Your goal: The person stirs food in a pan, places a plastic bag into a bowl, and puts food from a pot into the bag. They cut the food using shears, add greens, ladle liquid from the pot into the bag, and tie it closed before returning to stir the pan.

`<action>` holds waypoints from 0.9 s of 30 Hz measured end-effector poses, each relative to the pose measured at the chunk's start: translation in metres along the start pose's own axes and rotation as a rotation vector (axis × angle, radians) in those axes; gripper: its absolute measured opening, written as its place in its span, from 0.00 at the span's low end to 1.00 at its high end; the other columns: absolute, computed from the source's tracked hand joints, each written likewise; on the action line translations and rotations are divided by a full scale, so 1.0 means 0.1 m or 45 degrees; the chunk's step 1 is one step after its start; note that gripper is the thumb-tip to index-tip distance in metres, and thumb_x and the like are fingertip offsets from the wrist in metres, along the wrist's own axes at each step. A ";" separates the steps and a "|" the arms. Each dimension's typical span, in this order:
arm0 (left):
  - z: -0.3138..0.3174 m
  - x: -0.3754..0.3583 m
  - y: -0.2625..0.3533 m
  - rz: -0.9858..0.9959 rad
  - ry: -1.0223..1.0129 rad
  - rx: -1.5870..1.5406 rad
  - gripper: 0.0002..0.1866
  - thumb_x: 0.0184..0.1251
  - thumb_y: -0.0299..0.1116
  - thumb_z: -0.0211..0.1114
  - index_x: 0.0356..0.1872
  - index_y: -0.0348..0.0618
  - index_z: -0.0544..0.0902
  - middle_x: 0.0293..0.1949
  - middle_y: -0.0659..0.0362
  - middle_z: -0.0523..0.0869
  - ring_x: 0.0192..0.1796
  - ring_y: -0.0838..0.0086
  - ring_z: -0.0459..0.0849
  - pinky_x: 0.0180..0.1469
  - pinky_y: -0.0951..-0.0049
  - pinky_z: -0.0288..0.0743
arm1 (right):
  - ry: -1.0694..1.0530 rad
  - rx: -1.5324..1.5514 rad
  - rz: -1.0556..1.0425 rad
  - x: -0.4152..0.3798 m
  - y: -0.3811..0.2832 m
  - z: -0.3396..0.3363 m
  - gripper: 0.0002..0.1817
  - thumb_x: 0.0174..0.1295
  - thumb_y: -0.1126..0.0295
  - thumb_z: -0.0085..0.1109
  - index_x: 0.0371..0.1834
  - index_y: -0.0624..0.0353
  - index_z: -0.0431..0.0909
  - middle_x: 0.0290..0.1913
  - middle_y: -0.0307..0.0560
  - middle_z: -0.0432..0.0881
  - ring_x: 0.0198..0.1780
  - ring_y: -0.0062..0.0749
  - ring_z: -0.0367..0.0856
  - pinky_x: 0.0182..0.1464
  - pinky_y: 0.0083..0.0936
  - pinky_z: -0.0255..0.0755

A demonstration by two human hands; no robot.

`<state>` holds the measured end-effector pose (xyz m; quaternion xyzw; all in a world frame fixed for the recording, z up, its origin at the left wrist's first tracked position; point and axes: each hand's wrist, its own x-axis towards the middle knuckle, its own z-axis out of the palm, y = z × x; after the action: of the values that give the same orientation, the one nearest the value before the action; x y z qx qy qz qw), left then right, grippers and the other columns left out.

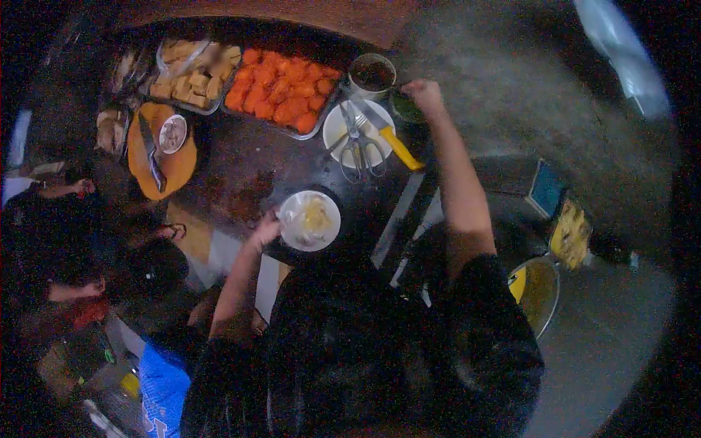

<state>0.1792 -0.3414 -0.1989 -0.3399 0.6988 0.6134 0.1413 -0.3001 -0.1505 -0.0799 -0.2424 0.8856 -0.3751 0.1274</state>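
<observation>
Desk (pixel 241 179): cutting board (pixel 179 180) at left; on it, board knife (pixel 150 150) left, dish (pixel 173 134) right. Behind and right, block tray (pixel 212 111); slice tray (pixel 301 136) just right of that. Plate (pixel 331 133) right again, nearer; on it, scissors (pixel 353 150), fork (pixel 360 120), second knife (pixel 383 128), handle past rim. Deep bowl (pixel 374 93) just behind plate. White bowl (pixel 320 235) in left grip (pixel 270 225), before plate, slightly left. Pot (pixel 557 303) off right, nearer.
</observation>
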 end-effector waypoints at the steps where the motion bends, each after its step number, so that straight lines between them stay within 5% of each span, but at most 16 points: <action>1: 0.04 -0.05 0.16 0.020 0.003 -0.116 0.26 0.52 0.37 0.57 0.52 0.35 0.66 0.49 0.53 0.72 0.51 0.69 0.70 0.51 0.71 0.65 | 0.009 -0.002 0.007 0.00 0.01 -0.07 0.08 0.45 0.67 0.61 0.26 0.60 0.81 0.26 0.42 0.80 0.27 0.23 0.75 0.33 0.20 0.68; 4: -0.06 0.38 -0.41 0.002 0.109 0.217 0.23 0.53 0.33 0.54 0.52 0.35 0.67 0.49 0.53 0.73 0.50 0.69 0.71 0.51 0.71 0.65 | 0.039 0.097 -0.002 -0.14 -0.13 -0.33 0.07 0.46 0.69 0.60 0.27 0.59 0.80 0.26 0.38 0.80 0.28 0.22 0.75 0.34 0.20 0.68; 7: 0.08 0.06 0.40 -0.024 0.048 -0.356 0.22 0.55 0.32 0.54 0.53 0.36 0.66 0.49 0.54 0.73 0.50 0.70 0.71 0.52 0.71 0.65 | 0.063 0.245 -0.015 -0.40 -0.34 -0.69 0.07 0.48 0.70 0.58 0.29 0.59 0.80 0.27 0.37 0.80 0.29 0.19 0.74 0.34 0.18 0.67; 10: 0.35 -0.85 1.99 -0.258 0.230 -0.231 0.22 0.58 0.34 0.54 0.53 0.37 0.67 0.49 0.56 0.73 0.50 0.72 0.71 0.52 0.72 0.65 | 0.066 0.431 -0.325 -0.90 -0.66 -1.01 0.07 0.50 0.70 0.57 0.31 0.60 0.79 0.27 0.40 0.79 0.30 0.18 0.74 0.34 0.17 0.67; 12: 0.38 -0.68 2.00 -0.109 0.166 -0.552 0.26 0.59 0.42 0.55 0.55 0.40 0.64 0.50 0.57 0.72 0.52 0.72 0.70 0.52 0.73 0.65 | 0.170 0.117 -0.298 -1.22 -0.99 -1.32 0.06 0.52 0.71 0.56 0.31 0.60 0.79 0.27 0.42 0.79 0.30 0.16 0.73 0.33 0.17 0.67; 16: 0.43 -0.35 2.50 0.044 0.095 -0.800 0.31 0.59 0.49 0.53 0.59 0.42 0.58 0.55 0.56 0.66 0.56 0.70 0.66 0.55 0.71 0.61 | 0.278 0.120 -0.295 -1.91 -1.21 -1.25 0.05 0.50 0.75 0.56 0.31 0.59 0.78 0.26 0.46 0.78 0.29 0.23 0.75 0.31 0.22 0.67; 18: 0.46 -0.18 2.64 0.072 0.130 -0.763 0.32 0.59 0.51 0.51 0.59 0.43 0.57 0.57 0.55 0.65 0.57 0.70 0.65 0.57 0.71 0.59 | 0.258 -0.328 -0.948 -2.04 -1.08 -1.10 0.06 0.47 0.78 0.55 0.29 0.58 0.77 0.23 0.49 0.75 0.27 0.35 0.74 0.30 0.28 0.68; 19: 0.49 -0.10 2.70 0.091 0.150 -0.719 0.32 0.59 0.52 0.51 0.59 0.44 0.57 0.57 0.54 0.64 0.58 0.69 0.64 0.57 0.70 0.58 | 0.320 -0.292 -0.933 -2.07 -1.17 -1.09 0.08 0.44 0.81 0.54 0.28 0.57 0.76 0.22 0.51 0.72 0.27 0.45 0.72 0.29 0.32 0.68; 23: 0.54 0.21 2.83 0.224 0.317 -0.325 0.32 0.58 0.54 0.50 0.60 0.46 0.58 0.56 0.53 0.65 0.58 0.68 0.63 0.58 0.70 0.57 | 0.422 -0.550 -0.735 -1.75 -0.95 -1.22 0.07 0.44 0.79 0.54 0.28 0.57 0.76 0.24 0.51 0.74 0.29 0.46 0.74 0.31 0.35 0.68; 25: 0.61 0.23 2.94 0.256 0.355 -0.263 0.32 0.58 0.54 0.50 0.59 0.45 0.59 0.55 0.54 0.66 0.58 0.69 0.64 0.58 0.70 0.57 | 0.283 -0.774 -0.379 -1.40 -0.68 -1.17 0.08 0.42 0.75 0.54 0.29 0.58 0.74 0.29 0.52 0.75 0.31 0.48 0.74 0.33 0.36 0.69; 27: 0.69 0.20 3.07 0.292 0.398 -0.207 0.32 0.58 0.54 0.50 0.59 0.45 0.60 0.55 0.54 0.67 0.57 0.69 0.64 0.58 0.71 0.56 | 0.202 -0.837 -0.430 -0.98 -0.40 -1.04 0.09 0.42 0.74 0.54 0.30 0.59 0.75 0.30 0.52 0.76 0.32 0.48 0.75 0.34 0.37 0.69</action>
<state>-0.0496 -0.2767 0.0081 -0.3595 0.6944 0.6197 -0.0675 -0.2461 -0.0604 0.0243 -0.3833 0.9133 -0.1042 -0.0897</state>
